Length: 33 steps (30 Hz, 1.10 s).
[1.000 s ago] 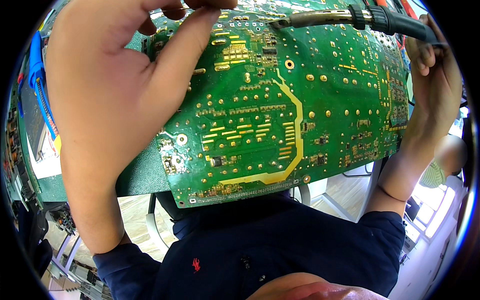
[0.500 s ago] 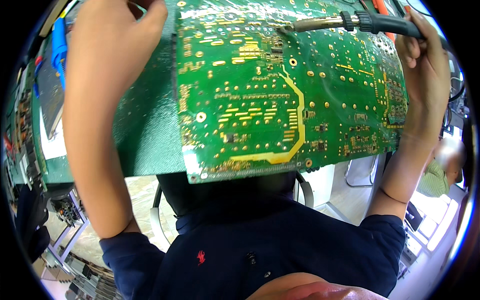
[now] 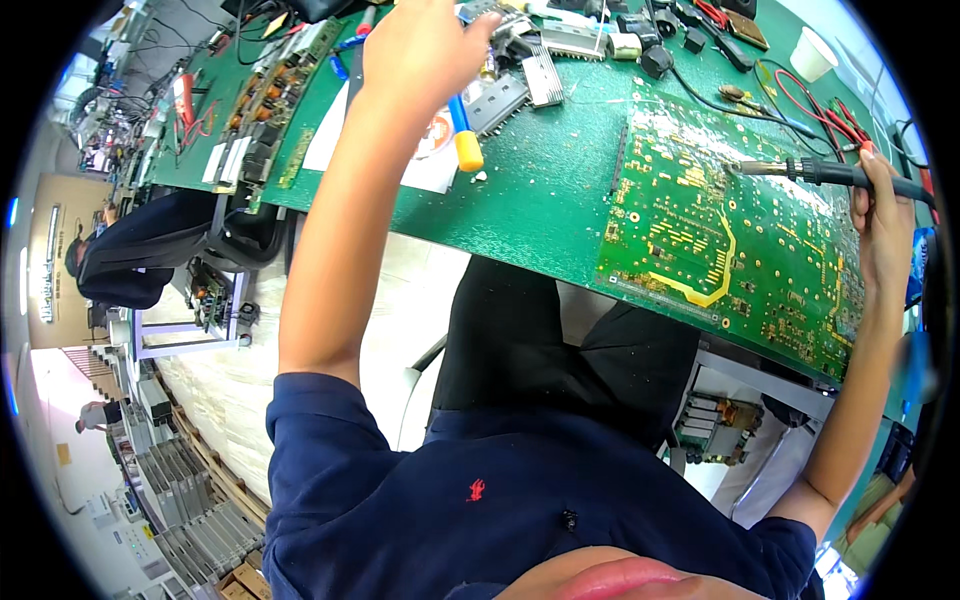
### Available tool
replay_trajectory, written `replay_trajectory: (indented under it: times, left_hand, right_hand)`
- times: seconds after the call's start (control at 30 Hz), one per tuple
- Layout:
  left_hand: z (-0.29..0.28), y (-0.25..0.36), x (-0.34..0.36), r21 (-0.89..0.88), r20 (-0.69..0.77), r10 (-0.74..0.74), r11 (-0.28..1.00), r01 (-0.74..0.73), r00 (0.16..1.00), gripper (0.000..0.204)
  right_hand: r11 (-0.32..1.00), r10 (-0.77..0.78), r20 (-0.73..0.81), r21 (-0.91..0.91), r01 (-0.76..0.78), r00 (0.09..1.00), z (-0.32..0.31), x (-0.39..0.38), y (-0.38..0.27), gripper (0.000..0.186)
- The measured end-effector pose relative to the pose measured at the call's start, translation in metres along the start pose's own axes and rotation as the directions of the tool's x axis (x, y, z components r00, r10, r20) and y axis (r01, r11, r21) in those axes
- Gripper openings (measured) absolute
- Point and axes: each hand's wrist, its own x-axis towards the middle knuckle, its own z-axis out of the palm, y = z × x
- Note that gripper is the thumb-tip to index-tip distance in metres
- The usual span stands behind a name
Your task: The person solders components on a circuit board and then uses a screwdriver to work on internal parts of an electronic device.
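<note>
The right hand (image 3: pixel 880 215) has its fingers curled around the dark handle of a soldering iron (image 3: pixel 835 172), with the metal end pointing left, away from the grip. Left of this grip and stretching back toward the body, the green circuit board (image 3: pixel 775 235) lies on the table (image 3: pixel 540 215). The iron's tip is at the board's far part; whether it touches cannot be told. Just beyond the right grip are red wires (image 3: pixel 800 88), and farther off stands a white cup (image 3: pixel 813 53).

The left hand (image 3: pixel 425 55) is well apart from the board, its thumb held out to the right. Its fingers run out at the upper edge of the view, so how far they are spread and whether they have hold of anything cannot be told. Nearer the body than this hand, a blue stick with a yellow end (image 3: pixel 467 148) lies across white paper (image 3: pixel 428 178). To its right are grey metal blocks (image 3: pixel 545 80), with round black parts (image 3: pixel 655 60) past them. To its left lies a long board crowded with parts (image 3: pixel 268 110); farther left is a red handheld device (image 3: pixel 184 98). Well beyond that arm, a person in dark clothes (image 3: pixel 150 240) is beside the table.
</note>
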Motion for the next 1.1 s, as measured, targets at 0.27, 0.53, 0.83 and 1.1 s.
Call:
replay_trajectory:
  times: [0.27, 0.53, 0.83, 1.1]
  left_hand:
    - [0.032, -0.065, 0.008, -0.154, 0.209, 0.104, 0.985, -0.073, 0.972, 0.046]
    - [0.027, -0.075, 0.004, -0.259, 0.324, 0.450, 0.888, -0.379, 0.832, 0.065]
    - [0.001, -0.102, 0.001, -0.335, -0.051, 0.399, 0.857, -0.392, 0.915, 0.044]
    - [-0.046, -0.085, -0.046, -0.898, -0.368, -0.207, 0.333, -0.288, 0.907, 0.037]
  right_hand:
    - [0.999, 0.019, -0.001, 0.036, -0.018, 1.000, 0.001, 0.005, 0.008, 0.024]
    - [0.999, 0.004, 0.021, 0.034, -0.005, 1.000, 0.001, 0.006, 0.009, 0.025]
    - [0.999, -0.042, 0.044, 0.016, 0.042, 0.998, 0.008, 0.004, 0.003, 0.026]
    - [0.998, 0.009, -0.052, 0.057, -0.006, 0.999, 0.014, -0.003, -0.009, 0.023]
